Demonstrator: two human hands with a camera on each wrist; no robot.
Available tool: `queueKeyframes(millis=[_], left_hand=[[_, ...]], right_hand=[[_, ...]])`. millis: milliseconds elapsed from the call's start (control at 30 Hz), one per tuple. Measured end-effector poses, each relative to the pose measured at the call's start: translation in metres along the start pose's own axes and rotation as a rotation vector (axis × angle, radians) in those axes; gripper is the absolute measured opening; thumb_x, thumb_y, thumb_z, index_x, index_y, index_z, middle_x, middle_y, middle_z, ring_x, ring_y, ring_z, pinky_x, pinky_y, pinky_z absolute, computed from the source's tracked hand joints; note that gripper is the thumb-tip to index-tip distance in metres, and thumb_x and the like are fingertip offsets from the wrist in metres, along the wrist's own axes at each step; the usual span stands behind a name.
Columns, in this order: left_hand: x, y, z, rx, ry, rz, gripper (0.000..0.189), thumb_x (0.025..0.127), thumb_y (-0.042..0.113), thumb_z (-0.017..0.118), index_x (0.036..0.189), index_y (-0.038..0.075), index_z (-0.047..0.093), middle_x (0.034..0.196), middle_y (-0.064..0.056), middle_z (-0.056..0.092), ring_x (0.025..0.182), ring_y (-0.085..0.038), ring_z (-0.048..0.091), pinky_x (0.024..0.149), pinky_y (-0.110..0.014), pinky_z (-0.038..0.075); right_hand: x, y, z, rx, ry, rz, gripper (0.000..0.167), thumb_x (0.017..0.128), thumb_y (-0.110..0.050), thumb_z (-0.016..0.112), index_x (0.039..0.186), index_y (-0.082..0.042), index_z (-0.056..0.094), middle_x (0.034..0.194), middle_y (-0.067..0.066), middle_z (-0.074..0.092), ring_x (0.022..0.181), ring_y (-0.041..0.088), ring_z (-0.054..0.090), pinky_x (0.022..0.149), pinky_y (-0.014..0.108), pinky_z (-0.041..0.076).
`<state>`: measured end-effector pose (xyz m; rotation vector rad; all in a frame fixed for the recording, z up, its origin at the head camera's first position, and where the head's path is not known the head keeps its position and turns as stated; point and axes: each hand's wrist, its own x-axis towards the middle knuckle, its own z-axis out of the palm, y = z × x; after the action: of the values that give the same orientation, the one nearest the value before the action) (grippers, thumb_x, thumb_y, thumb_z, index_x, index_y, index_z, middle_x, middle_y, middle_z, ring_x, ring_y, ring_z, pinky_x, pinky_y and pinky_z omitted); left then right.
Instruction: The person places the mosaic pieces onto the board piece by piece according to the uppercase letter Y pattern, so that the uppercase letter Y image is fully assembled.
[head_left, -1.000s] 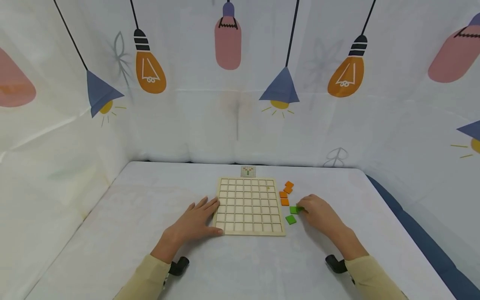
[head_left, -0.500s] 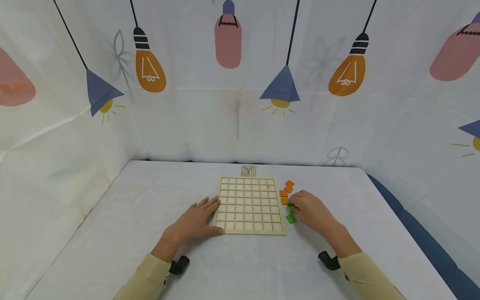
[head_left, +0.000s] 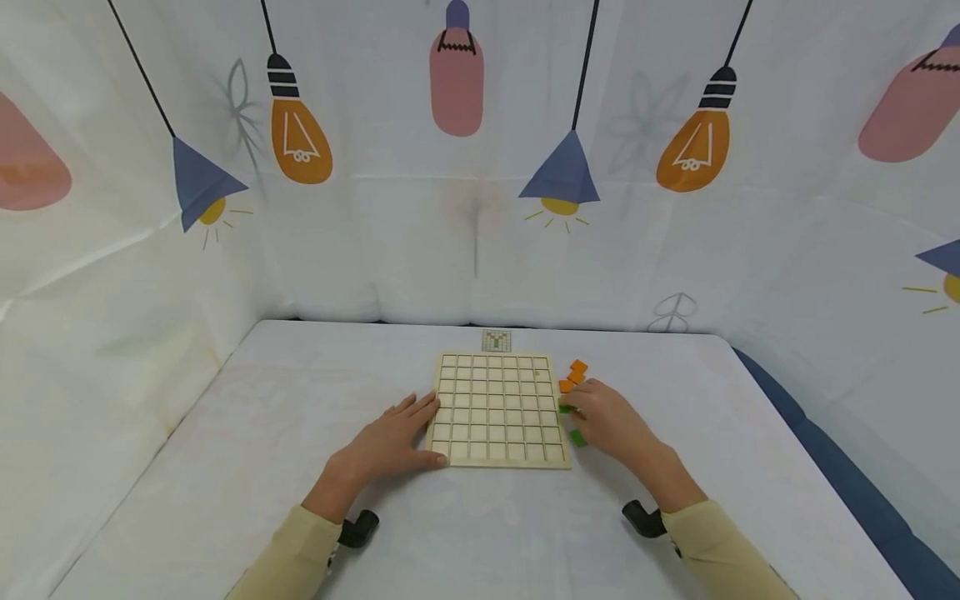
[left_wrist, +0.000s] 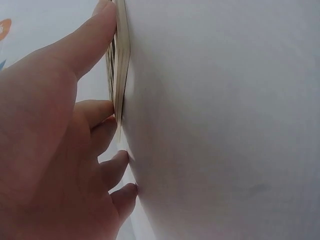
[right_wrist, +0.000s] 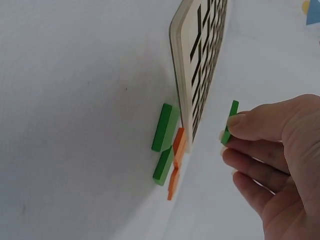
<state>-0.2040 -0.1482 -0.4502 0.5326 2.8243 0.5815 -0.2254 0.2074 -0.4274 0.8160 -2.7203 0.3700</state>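
Observation:
A pale wooden board (head_left: 497, 408) with a grid of square cells lies flat on the table. My left hand (head_left: 397, 437) rests along its left side, fingers extended, the thumb touching the near left corner; in the left wrist view the fingertips touch the table and the board's edge (left_wrist: 121, 65). By the board's right edge, my right hand (head_left: 611, 421) pinches a green square tile (right_wrist: 234, 108) between thumb and index finger, above the table. Two more green tiles (right_wrist: 165, 127) lie below it in the right wrist view, beside several orange tiles (head_left: 578, 366).
A small printed card (head_left: 497, 341) showing a coloured grid pattern lies just beyond the board's far edge. Everything sits on a white table (head_left: 315, 358). A white curtain (head_left: 405, 242) printed with lamps stands behind it.
My right hand has picked up a green tile and carried it left, to the board's right edge, now covering part of the orange tiles. The left hand has stayed in place.

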Motion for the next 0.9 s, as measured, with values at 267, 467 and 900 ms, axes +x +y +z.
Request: queueKeyframes(millis=[267,467,900], left_hand=[[0.000,0.000,0.001,-0.009,0.003,-0.022,0.095,0.084,0.060,0.070,0.158,0.018,0.029,0.166,0.005,0.023,0.155,-0.029,0.018,0.124,-0.052,0.022],[0.001,-0.001,0.002,-0.009,0.003,-0.017,0.095,0.084,0.061,0.070,0.158,0.018,0.029,0.166,0.005,0.023,0.155,-0.029,0.018,0.124,-0.052,0.022],[0.001,-0.001,0.002,-0.004,0.005,-0.022,0.095,0.083,0.061,0.070,0.158,0.019,0.030,0.166,0.006,0.023,0.155,-0.029,0.018,0.123,-0.054,0.024]], right_hand=[[0.006,-0.008,0.008,0.029,0.024,-0.043,0.017,0.079,0.001,0.079,0.093,-0.008,0.078,0.091,-0.001,0.075,0.090,0.014,0.066,0.080,0.031,0.058],[0.010,-0.017,0.010,0.050,0.002,-0.058,0.015,0.080,-0.002,0.080,0.093,-0.009,0.078,0.093,-0.002,0.075,0.092,0.015,0.066,0.085,0.033,0.057],[0.017,-0.032,0.017,0.051,-0.012,-0.088,0.015,0.082,-0.003,0.079,0.094,-0.011,0.078,0.095,-0.003,0.075,0.092,0.014,0.064,0.082,0.030,0.057]])
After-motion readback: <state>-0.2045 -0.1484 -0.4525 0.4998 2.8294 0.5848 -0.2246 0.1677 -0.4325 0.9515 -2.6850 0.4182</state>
